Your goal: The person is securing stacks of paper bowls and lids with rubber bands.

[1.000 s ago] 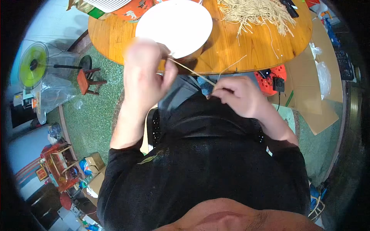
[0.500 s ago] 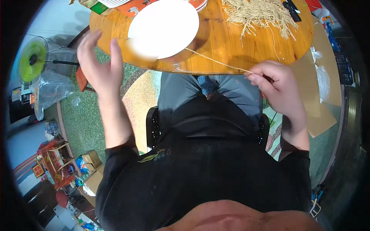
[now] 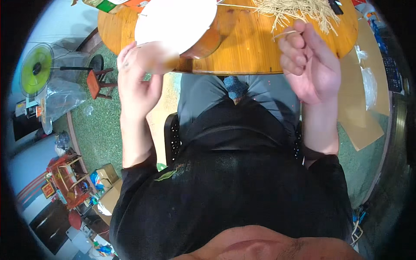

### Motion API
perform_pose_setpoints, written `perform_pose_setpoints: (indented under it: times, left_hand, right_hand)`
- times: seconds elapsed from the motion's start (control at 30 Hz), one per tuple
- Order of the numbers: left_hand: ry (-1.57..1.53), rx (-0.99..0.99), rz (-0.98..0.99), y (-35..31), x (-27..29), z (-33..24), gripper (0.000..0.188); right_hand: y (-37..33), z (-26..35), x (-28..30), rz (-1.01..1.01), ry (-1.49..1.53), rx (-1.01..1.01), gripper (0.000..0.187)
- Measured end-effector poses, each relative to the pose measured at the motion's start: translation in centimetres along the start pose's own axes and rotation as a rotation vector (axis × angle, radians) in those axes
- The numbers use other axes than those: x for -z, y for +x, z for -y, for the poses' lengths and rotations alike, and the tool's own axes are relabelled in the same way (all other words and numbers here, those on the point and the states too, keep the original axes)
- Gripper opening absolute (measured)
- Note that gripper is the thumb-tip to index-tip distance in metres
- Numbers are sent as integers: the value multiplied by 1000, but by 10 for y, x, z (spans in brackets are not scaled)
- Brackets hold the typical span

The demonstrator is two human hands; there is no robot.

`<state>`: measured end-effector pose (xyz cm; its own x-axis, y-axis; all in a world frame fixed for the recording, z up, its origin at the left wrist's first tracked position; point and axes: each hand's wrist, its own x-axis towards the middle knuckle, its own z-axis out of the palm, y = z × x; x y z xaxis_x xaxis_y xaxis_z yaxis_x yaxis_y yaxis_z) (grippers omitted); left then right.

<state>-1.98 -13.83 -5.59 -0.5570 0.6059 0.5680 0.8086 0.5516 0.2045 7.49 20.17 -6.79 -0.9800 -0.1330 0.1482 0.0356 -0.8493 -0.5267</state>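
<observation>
A large white disc (image 3: pixel 180 24) sits over the left half of the wooden table, over a round, partly see-through thing (image 3: pixel 206 45). My left hand (image 3: pixel 138 76) is at the disc's lower left rim, fingers curled against it; a blurred patch hides the fingertips. Over the table's front right edge, my right hand (image 3: pixel 310 63) is raised with its fingers curled in, pinching a short end of beige cord (image 3: pixel 284 34). A loose bundle of such cords (image 3: pixel 299 11) lies behind it. Another cord (image 3: pixel 236 6) runs from the disc's right rim towards the bundle.
The round wooden table (image 3: pixel 249 47) ends just above my lap. A black-handled tool (image 3: pixel 336 6) lies right of the bundle. On the left stand a red stool (image 3: pixel 93 84) and a green fan (image 3: pixel 37 67). Flattened cardboard (image 3: pixel 359 130) lies at the right.
My left hand has come right, from apart onto the disc's rim. The disc appears turned. My right hand has risen and turned palm inward; the cord stretched from it to the disc no longer shows there.
</observation>
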Motion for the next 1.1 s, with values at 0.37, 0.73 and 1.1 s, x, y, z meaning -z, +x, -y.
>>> perform_pose_setpoints:
  times: [0.37,0.73,1.1]
  left_hand:
    - [-78,-182,-188,15,-9,-27,34]
    - [-152,-290,-194,47,-38,-73,30]
    - [-172,-254,-54,36,-24,-77,20]
  right_hand:
    - [-1,-39,3,-69,-75,14,31]
    - [-5,-53,-11,-95,-285,59,33]
    - [-9,-73,-17,-3,-1326,573,42]
